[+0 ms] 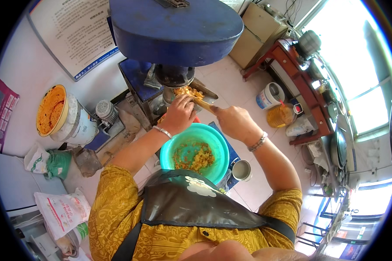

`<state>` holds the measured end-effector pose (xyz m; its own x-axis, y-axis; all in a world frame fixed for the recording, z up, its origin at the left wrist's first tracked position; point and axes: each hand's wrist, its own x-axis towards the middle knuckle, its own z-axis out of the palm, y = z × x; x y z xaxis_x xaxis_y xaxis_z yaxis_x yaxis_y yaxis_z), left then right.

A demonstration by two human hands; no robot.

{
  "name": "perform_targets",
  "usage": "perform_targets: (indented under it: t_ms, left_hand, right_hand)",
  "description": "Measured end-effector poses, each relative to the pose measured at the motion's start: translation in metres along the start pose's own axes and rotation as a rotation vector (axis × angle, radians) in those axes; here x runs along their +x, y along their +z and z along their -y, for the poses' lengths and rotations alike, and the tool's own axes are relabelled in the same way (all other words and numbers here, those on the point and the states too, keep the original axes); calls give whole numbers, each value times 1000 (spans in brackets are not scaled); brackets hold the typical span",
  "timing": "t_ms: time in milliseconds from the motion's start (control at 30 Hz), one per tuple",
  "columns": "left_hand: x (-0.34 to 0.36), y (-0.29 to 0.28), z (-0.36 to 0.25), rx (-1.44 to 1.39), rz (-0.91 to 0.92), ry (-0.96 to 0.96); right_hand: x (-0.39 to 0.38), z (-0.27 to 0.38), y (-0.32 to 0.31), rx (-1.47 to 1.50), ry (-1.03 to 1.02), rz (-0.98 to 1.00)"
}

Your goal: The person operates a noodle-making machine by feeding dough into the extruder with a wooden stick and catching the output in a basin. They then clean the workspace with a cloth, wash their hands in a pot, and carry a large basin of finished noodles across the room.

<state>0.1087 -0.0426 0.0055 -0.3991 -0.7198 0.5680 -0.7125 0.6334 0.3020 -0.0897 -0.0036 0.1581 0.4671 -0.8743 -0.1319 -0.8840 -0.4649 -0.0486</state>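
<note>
I see the right hand (238, 124) clamped on a wooden stick (204, 104) below the blue machine (176, 35), the left hand (180, 114), its hold unclear, near orange chunks (188, 91) that a careless shove could spill past the teal basin (224, 152).

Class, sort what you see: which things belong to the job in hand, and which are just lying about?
Apparently in use:
blue machine
orange food pieces
wooden-looking stick in the right hand
teal basin holding chopped food

Apparently lying about:
printed white sack
green sack
white bucket near the desk
</note>
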Motion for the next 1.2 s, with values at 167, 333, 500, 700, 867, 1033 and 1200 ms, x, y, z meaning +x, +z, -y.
perform_targets:
  t_ms: [167,333,500,700,867,1033,1200]
  left_hand:
    - [-18,-7,-3,-1,-123,-178]
    - [-16,7,4,-30,-107,-184]
    - [-2,-3,7,122,85,-124]
    - [6,-19,7,214,207,-77]
    - [8,-15,2,210,194,-19]
    - [5,-11,4,211,112,26]
    - [5,-8,6,201,110,45]
  right_hand:
    - [18,11,22,-15,-75,17]
    - [31,12,41,41,-34,-65]
    - [29,-1,42,218,11,-61]
    - [-7,5,19,199,219,1]
    - [19,11,48,238,165,-6]
    - [39,21,53,243,127,25]
    - [49,16,64,260,37,-51]
